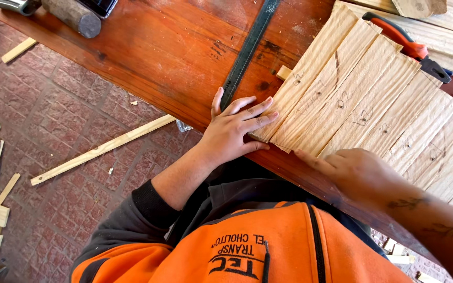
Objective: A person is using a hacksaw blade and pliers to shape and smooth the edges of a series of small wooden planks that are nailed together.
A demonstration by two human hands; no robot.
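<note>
1. Brick floor [64, 110] strewn with wood offcuts lies beside a reddish workbench [174, 57].
2. Pale wooden slats [363, 105] lie edge to edge on the workbench, right of a metal ruler [247, 50].
3. Left hand [234, 131] rests flat, fingers spread, against the slats' near-left end, gripping nothing.
4. Right hand [360, 173] presses the slats' near ends, fingers loosely curled, holding nothing.

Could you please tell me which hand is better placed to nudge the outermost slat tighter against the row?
Probably the left hand: it lies flat against the outer edge of the end slat. The right hand rests at the slats' near ends, further along the row.
</note>
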